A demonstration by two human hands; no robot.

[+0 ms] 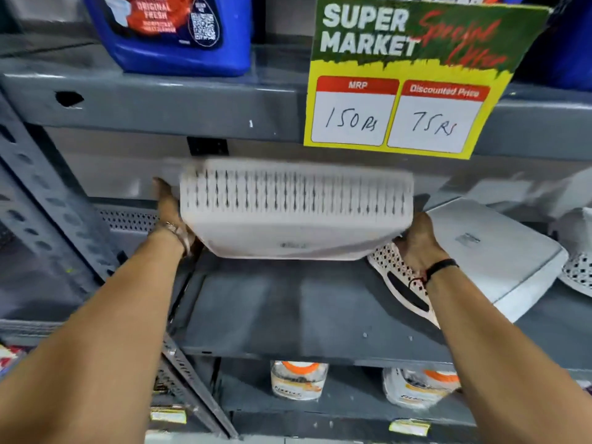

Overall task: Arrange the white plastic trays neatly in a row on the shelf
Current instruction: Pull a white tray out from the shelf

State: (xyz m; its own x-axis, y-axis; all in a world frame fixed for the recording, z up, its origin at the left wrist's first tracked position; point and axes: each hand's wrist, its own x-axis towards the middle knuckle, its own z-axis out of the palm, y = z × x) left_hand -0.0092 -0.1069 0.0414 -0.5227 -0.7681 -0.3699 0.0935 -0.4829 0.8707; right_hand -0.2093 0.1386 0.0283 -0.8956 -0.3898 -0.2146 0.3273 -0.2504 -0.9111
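A white plastic tray [294, 216] with a slotted side wall is held tilted above the grey middle shelf [288, 315], its flat bottom turned toward me. My left hand [171, 216] grips its left end and my right hand [416, 238] grips its lower right corner. A second white tray [499, 251] lies upside down and askew on the shelf at the right. Under my right wrist a perforated white tray [397, 277] with a handle slot pokes out. Another perforated white piece [576, 270] shows at the far right edge.
A yellow and green price sign [407, 81] hangs from the upper shelf's front edge just above the held tray. A blue detergent jug [169, 33] stands on the upper shelf. A slotted grey upright [48, 200] runs down the left. Bottles [298, 379] stand on the lower shelf.
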